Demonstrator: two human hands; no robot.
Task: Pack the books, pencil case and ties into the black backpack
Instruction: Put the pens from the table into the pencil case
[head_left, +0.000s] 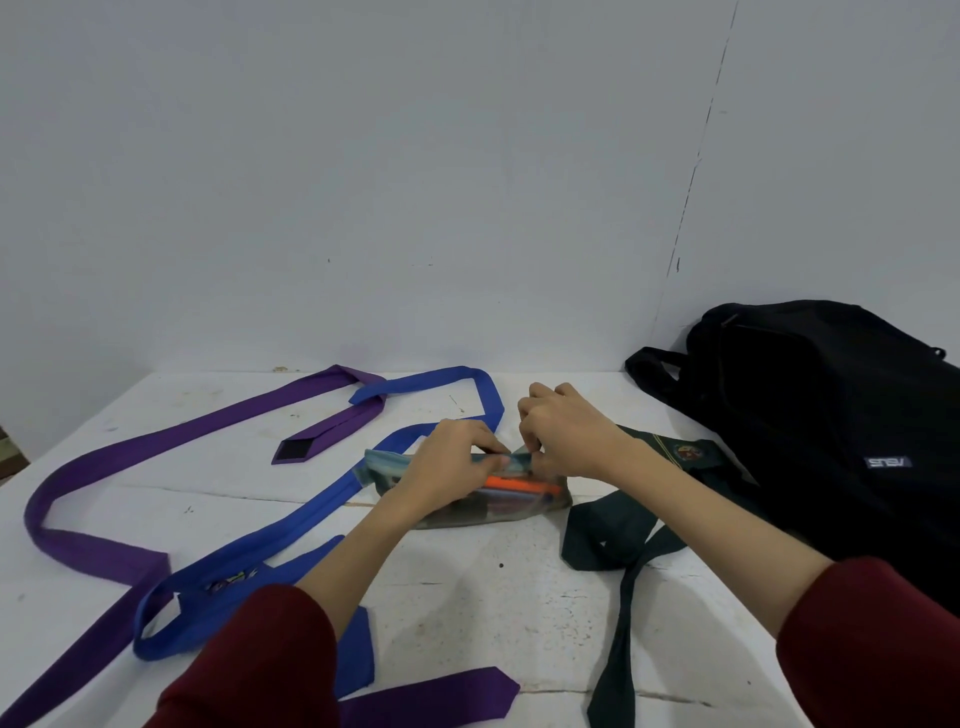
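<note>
A see-through pencil case (498, 506) with an orange pen inside lies at the middle of the white table (467, 597). My left hand (449, 460) and my right hand (566, 434) both pinch its top edge. A purple tie (104, 457) sprawls at the left, a blue tie (311, 509) loops beside the case, and a dark green tie (613, 545) with a crest lies to the right. The black backpack (831, 426) rests on its side at the right, against the wall. No books are in view.
A pale wall (415, 182) closes off the table's far edge. The table's left edge drops off at the far left. Dark red sleeves cover both forearms near the bottom of the view.
</note>
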